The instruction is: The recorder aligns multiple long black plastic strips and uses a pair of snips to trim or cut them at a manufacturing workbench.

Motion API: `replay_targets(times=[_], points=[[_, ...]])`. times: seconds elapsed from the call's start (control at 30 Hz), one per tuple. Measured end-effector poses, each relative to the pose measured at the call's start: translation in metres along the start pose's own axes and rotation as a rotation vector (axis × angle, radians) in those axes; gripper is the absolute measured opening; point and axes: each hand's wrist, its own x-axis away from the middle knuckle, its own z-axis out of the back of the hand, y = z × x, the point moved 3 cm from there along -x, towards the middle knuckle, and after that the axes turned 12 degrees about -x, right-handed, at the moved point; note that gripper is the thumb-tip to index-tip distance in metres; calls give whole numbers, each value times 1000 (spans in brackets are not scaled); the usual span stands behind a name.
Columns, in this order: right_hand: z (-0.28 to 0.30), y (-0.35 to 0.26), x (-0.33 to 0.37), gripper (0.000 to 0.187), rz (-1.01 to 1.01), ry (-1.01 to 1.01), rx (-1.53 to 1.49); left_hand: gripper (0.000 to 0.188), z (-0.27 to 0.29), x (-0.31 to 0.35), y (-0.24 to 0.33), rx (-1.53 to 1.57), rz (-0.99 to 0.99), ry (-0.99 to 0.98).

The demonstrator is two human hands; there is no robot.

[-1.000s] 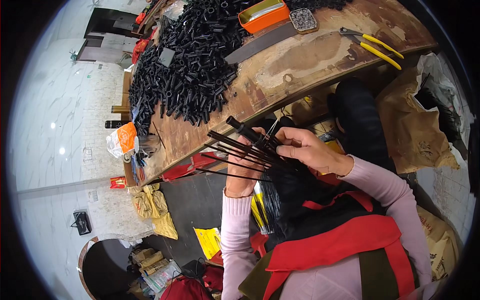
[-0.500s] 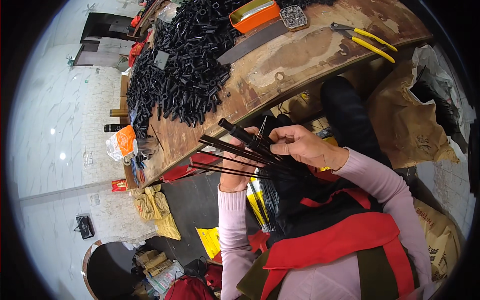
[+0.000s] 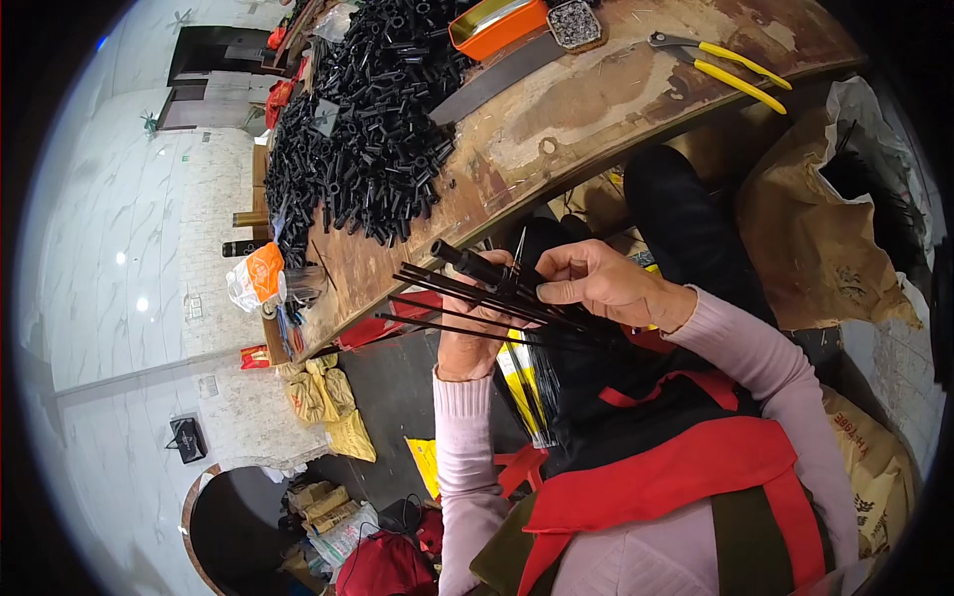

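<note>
My left hand (image 3: 465,343) is closed around a black umbrella frame (image 3: 467,266), a short tube with several thin black ribs fanning out to the left and across my lap. My right hand (image 3: 608,288) is pinched at the hub end of the ribs, thumb against forefinger. Between the two hands a thin, pointed metal piece (image 3: 520,248) sticks up; its lower end is hidden by my fingers. What exactly lies in the right fingertips is too small to make out. Under the frame, a black apron (image 3: 586,417) with red ties covers my lap.
On the wooden table (image 3: 566,109) lie a heap of black plastic tube parts (image 3: 358,139), an orange box (image 3: 497,28), a dish of small metal bits (image 3: 574,25) and yellow-handled pliers (image 3: 735,74). A brown paper sack (image 3: 805,228) stands at right.
The view has shifted slightly, so the table and room sit a little differently in the picture. Both hands keep nearly the same pose on the umbrella frame.
</note>
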Motion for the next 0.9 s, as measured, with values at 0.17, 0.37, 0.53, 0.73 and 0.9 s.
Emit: replay_targets(times=[0.17, 0.37, 0.53, 0.73, 0.9], points=[[3, 5, -4, 15, -197, -84, -187, 37, 17, 1, -11, -172, -75, 107], [-11, 18, 4, 19, 175, 52, -42, 36, 7, -8, -42, 203, -95, 127], [-20, 28, 13, 19, 331, 119, 52, 36, 3, 8, -38, 169, -205, 90], [-31, 34, 24, 18, 299, 95, 93, 31, -7, 23, -23, 159, -127, 203], [-30, 36, 24, 18, 350, 123, 61, 17, -6, 34, -26, 155, -169, 247]])
